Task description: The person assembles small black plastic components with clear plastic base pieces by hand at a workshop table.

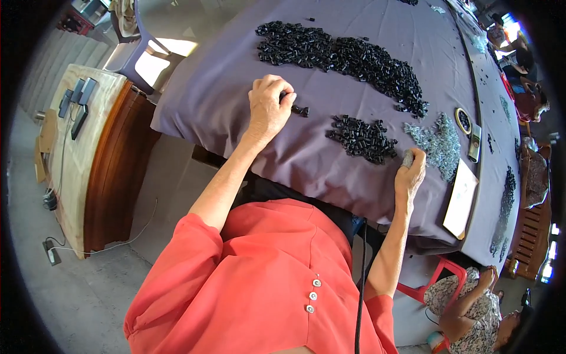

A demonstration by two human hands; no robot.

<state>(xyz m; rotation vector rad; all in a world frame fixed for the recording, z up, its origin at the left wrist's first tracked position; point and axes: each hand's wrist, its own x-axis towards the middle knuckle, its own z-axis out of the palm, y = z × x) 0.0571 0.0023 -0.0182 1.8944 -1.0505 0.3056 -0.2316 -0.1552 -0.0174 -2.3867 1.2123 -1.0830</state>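
My left hand [270, 107] is closed above the purple-grey cloth, with a small dark part [283, 95] showing between its fingers. A few loose black parts [300, 111] lie just right of it. Further right, my right hand [411, 170] is curled shut, a grey cover [407, 158] on one finger. What that hand holds, if anything, is hidden. It rests between a small heap of short black parts [362, 138] and a heap of small clear pieces [439, 144]. Beyond both hands stretches a long, larger heap of black parts [348, 57].
A white board [461, 202] and a round container [463, 120] lie on the cloth-covered table [206, 88] at right. A wooden cabinet [112, 177] stands left, beside a plastic chair [121, 56]. Another person [466, 307] sits at lower right near a red stool [436, 277].
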